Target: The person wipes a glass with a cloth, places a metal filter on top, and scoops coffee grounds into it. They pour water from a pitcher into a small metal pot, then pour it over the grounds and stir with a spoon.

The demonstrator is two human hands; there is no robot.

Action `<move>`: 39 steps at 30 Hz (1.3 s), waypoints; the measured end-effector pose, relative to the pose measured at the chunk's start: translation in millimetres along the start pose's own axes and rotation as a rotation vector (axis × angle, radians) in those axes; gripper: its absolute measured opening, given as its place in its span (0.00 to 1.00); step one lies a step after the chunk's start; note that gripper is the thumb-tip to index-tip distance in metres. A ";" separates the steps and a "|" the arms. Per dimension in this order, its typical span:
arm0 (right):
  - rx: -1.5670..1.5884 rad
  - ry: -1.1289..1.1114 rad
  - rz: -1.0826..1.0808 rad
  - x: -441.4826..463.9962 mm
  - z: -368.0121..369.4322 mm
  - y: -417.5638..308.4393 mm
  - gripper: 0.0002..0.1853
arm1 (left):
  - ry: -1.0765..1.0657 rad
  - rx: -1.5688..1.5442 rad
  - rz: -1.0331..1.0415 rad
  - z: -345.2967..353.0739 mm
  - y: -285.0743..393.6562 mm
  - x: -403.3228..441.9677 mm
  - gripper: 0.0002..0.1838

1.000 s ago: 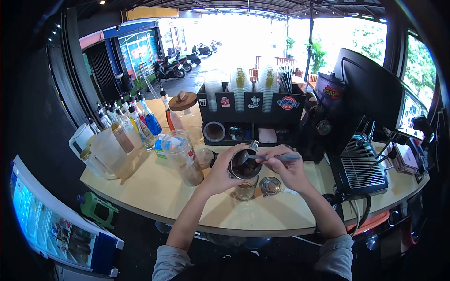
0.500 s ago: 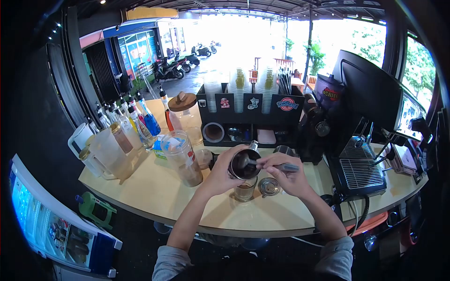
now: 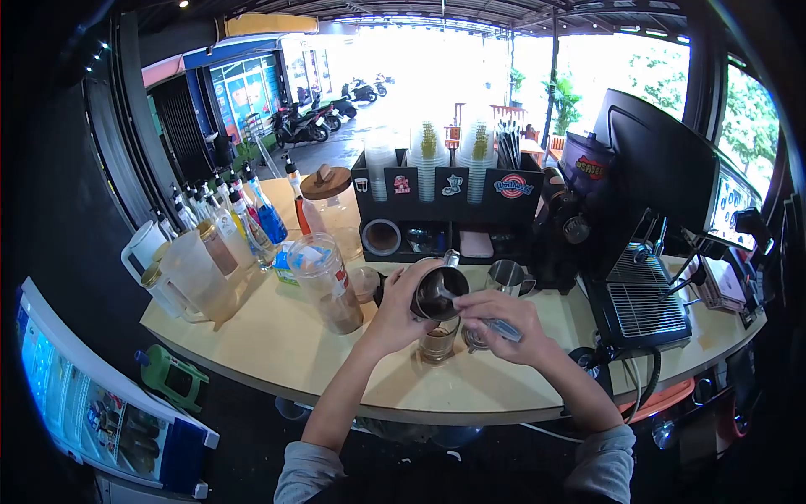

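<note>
My left hand point(image 3: 398, 307) is wrapped round a metal pitcher point(image 3: 428, 316), whose open mouth is tipped toward me and shows dark contents. Between the fingers of my right hand point(image 3: 519, 322) is a spoon point(image 3: 504, 329), its bowl end inside the pitcher. Just below the pitcher, a small glass point(image 3: 437, 348) with some brownish liquid stands on the counter. A small round metal piece point(image 3: 474, 339) sits beside the glass, partly covered by my right hand. Behind that hand stands a second metal pitcher point(image 3: 507, 275).
On the left of the counter point(image 3: 395, 382) are a tall clear shaker point(image 3: 326, 290), plastic jugs point(image 3: 195, 273) and several syrup bottles point(image 3: 267, 214). A wood-lidded jar point(image 3: 332, 210) and a black cup organizer point(image 3: 449, 189) stand behind. To the right is an espresso machine point(image 3: 642, 307).
My right hand has shifted slightly down with the spoon, whose handle now points lower. It covers more of the round metal piece, and the second pitcher shows more.
</note>
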State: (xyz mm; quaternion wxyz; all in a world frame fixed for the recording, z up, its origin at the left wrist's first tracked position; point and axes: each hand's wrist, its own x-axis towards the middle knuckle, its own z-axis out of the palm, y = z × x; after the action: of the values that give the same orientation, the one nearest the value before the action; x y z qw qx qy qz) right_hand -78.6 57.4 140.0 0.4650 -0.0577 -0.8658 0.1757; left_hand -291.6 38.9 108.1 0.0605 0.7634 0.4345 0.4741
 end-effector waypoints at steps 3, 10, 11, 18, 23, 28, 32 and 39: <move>0.096 -0.057 0.093 -2.9 -2.9 -1.6 0.06 | -0.064 -0.034 -0.057 -1.1 -0.4 -1.8 0.45; 0.301 0.060 0.186 -2.5 3.8 9.3 0.06 | -0.056 -0.178 -0.052 -2.5 -1.2 -1.9 0.45; 0.420 0.077 0.255 -3.6 4.9 9.7 0.07 | -0.038 -0.187 -0.029 -3.4 -2.2 -2.3 0.44; 0.596 0.070 0.439 4.6 -4.1 16.4 0.06 | -0.040 -0.164 0.031 -5.5 -3.9 -4.0 0.44; 0.564 0.145 0.419 13.3 -4.8 18.6 0.05 | -0.068 -0.150 0.029 -7.9 2.2 -3.1 0.45; 0.541 0.238 0.388 21.1 -7.5 19.6 0.09 | -0.047 -0.151 0.029 -7.7 3.9 -4.1 0.44; 0.559 0.127 0.431 26.4 -5.6 16.0 0.10 | -0.071 -0.116 0.021 -4.1 1.1 -5.4 0.44; 0.380 0.071 0.430 36.4 -8.4 14.0 0.11 | -0.113 -0.108 -0.029 -2.3 1.7 -3.7 0.45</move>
State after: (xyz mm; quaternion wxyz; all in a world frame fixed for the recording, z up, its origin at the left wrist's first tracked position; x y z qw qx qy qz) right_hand -92.9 82.1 167.8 0.4496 -0.1580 -0.7684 0.4271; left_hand -292.9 34.5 107.7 0.1329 0.7783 0.4152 0.4518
